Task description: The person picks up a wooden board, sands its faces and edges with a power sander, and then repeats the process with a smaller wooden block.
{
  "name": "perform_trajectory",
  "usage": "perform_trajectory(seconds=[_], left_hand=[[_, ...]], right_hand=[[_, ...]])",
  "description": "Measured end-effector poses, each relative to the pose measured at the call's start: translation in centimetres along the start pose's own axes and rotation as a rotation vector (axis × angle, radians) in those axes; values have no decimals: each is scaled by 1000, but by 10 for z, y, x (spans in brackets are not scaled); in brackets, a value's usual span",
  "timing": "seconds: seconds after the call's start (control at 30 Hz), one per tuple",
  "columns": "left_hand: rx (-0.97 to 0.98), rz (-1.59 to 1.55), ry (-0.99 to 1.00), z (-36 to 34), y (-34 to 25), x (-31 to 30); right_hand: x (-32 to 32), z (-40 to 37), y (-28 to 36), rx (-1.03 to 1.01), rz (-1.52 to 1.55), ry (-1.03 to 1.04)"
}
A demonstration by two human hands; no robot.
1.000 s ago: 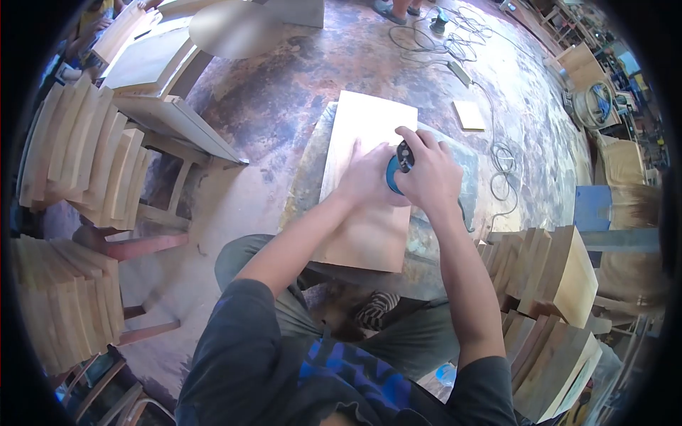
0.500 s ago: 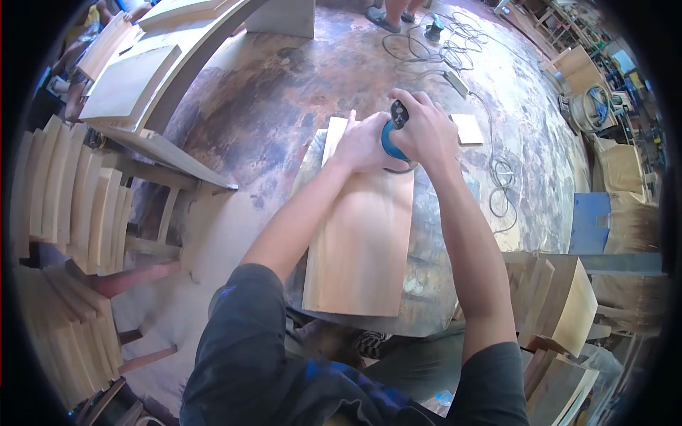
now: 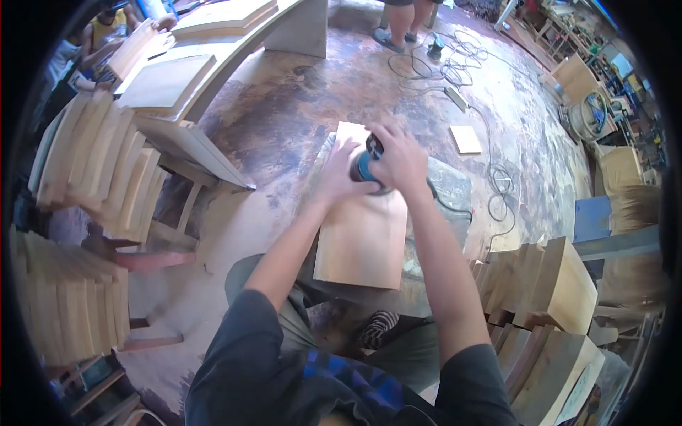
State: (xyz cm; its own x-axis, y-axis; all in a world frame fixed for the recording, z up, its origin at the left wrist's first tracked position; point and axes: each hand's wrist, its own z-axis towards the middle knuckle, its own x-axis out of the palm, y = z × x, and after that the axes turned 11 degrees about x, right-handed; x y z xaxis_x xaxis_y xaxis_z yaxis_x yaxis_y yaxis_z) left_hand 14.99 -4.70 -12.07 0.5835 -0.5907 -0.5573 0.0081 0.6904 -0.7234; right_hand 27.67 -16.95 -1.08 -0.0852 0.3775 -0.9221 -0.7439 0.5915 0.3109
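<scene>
Around nine o'clock in the view stood stacked boards [image 3: 67,298]. Next, the left hand [image 3: 337,174] rested on a pale board [image 3: 361,245], its thumb beside a blue sander [image 3: 364,168] (whether that grip closed on anything, I could not tell). The sander sat toward the board's twelve o'clock end. The right hand [image 3: 401,160], at the sander's three o'clock, had its grip wrapped round the top. Underneath lay a low desk [image 3: 449,188]; toward four o'clock, thick wooden pieces [image 3: 568,284].

Two hands: left hand [image 3: 339,175], right hand [image 3: 402,160]. Two sanders: one held sander [image 3: 364,166], one floor sander [image 3: 435,47]. One board [image 3: 361,248] under the held one. One small square board [image 3: 466,140] on floor. Board stacks [image 3: 71,302]: two left, two right. One power strip [image 3: 457,99].
</scene>
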Motion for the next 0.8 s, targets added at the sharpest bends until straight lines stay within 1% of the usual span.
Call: perform_trajectory(seconds=[0.03,0.1,0.13,0.2,0.23,0.3,0.33,0.37,0.43,0.47,0.53,0.57,0.6,0.63,0.67,0.7,0.73,0.8], left_hand=[[-32,-118,-175,-34,0,3],[-257,133,-183,-94,18,18],[-255,125,-195,-116,10,20],[-210,209,-29,-157,-7,22],[-219,200,-40,-166,-20,20],[-263,211,-4,-180,-44,20],[-267,211,-18,-187,-49,23],[-222,192,-16,-200,-57,30],[-162,167,-21,-222,-69,41],[-165,167,-29,-222,-64,40],[-250,-103,-91,-215,-66,29],[-255,-107,-96,-205,-67,24],[-147,-142,-138,-184,-75,8],[-42,-175,-177,-163,-79,-5],[46,-17,-99,-135,-80,-10],[132,142,-21,-104,-77,-12],[119,137,-23,-81,-70,-11],[111,54,188,-34,-53,-5]], right_hand=[[-8,-20,5,-10,-2,-8],[-25,-61,14,79,-16,68],[-34,-80,15,70,-26,63],[-49,-118,15,97,-31,150],[-59,-136,16,110,-59,203],[-73,-171,10,88,-71,230],[-78,-182,10,78,-70,242],[-84,-194,14,62,-77,244],[-94,-206,23,138,-104,258],[-91,-202,23,130,-107,259],[-78,-191,15,105,-65,154],[-70,-178,11,77,-67,105],[-63,-161,9,73,-69,109],[-56,-146,8,45,-63,62],[-49,-130,8,14,-58,16],[-43,-115,10,15,-68,22],[-38,-103,13,10,-72,34],[-31,-73,15,-23,-40,88]])
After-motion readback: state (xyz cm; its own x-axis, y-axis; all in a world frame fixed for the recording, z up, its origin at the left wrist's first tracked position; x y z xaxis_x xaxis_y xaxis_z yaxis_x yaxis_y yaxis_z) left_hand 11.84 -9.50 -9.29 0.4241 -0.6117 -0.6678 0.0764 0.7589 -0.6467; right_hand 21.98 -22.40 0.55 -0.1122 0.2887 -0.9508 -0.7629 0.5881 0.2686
